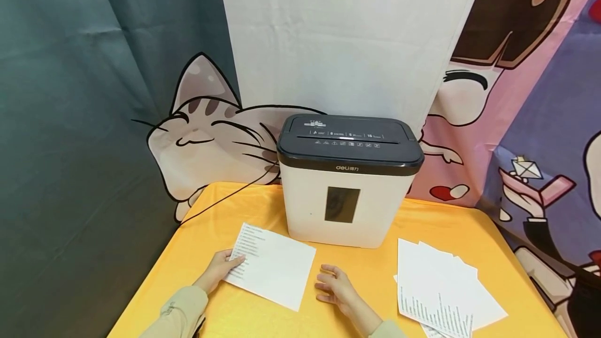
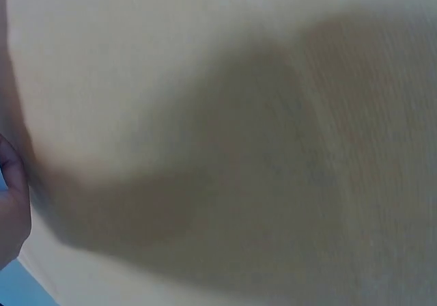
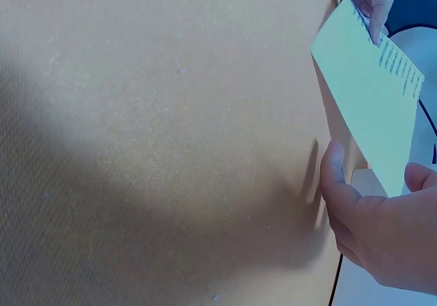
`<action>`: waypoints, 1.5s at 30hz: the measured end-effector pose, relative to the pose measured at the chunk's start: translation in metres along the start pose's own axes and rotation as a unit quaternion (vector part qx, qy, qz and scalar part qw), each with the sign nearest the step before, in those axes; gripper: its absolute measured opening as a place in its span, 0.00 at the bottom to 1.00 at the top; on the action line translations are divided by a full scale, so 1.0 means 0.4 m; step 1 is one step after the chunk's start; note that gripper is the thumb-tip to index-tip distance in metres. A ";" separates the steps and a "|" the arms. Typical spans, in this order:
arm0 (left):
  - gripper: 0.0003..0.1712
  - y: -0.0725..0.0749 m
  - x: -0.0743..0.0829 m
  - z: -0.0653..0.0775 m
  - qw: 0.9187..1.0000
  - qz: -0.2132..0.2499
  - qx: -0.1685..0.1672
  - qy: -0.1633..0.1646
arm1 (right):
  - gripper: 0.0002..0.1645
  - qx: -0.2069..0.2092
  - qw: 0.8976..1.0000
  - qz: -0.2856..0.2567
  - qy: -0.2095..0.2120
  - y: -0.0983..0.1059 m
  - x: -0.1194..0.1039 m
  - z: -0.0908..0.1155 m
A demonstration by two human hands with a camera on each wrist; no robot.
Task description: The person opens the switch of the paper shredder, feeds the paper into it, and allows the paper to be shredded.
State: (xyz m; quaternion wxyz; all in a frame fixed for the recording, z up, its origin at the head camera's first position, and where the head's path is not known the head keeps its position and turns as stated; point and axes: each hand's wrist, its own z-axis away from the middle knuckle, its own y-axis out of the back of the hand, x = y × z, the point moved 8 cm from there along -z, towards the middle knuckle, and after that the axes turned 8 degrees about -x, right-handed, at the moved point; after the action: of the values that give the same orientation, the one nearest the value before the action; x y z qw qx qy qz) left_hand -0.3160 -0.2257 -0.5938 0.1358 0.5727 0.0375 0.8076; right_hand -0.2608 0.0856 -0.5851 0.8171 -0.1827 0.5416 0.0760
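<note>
A printed sheet of paper point(image 1: 277, 267) is pinched at its left edge by my left hand point(image 1: 218, 270), the thumb lying over the lines of text. To the right of the sheet, my right hand point(image 1: 339, 290) has its fingers spread and loosely bent, holding nothing. In the right wrist view the paper point(image 3: 372, 104) slants up from the right hand point(image 3: 386, 234), its lower corner close to the fingers. Only part of the left hand point(image 2: 12, 210) shows in its own wrist view, at the left edge.
A black-topped white paper shredder point(image 1: 300, 197) stands behind the sheet, its feed slot on top. Several printed sheets point(image 1: 429, 275) lie overlapping at the right of the yellow tablecloth point(image 1: 255, 207). A thin black cord point(image 1: 230, 201) runs left from the shredder. Printed curtains hang behind.
</note>
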 end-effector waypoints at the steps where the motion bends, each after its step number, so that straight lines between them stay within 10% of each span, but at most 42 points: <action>1: 0.20 -0.004 0.000 0.001 1.000 0.005 0.001 -0.002 | 0.37 -0.001 1.000 0.000 0.001 -0.001 0.000 0.000; 45: 0.30 -0.184 0.098 0.041 0.990 0.100 -0.080 -0.050 | 0.27 0.047 0.997 -0.013 0.066 0.030 -0.007 0.002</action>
State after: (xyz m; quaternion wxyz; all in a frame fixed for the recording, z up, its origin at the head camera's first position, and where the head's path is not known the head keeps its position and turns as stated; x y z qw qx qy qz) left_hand -0.2998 -0.1464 -0.5683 0.1011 0.6003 -0.0916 0.7881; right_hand -0.2649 0.0970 -0.5849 0.7884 -0.1560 0.5944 0.0275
